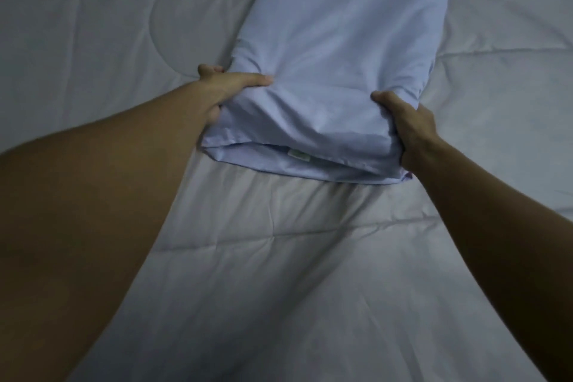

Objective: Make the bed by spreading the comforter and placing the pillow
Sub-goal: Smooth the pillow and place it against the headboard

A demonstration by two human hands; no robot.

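Observation:
A long pale blue pillow (pixel 335 40) lies on the white quilted comforter (pixel 279 257), running from the middle of the view up past the top edge. Its open case end with a small tag faces me. My left hand (pixel 226 87) grips the near left corner of the pillow, thumb on top and fingers curled under the side. My right hand (pixel 406 127) grips the near right corner the same way, thumb on top. Both forearms reach in from the bottom corners.
The comforter fills the whole view, lying spread with stitched seams and soft wrinkles on both sides of the pillow. No bed edge or other object shows.

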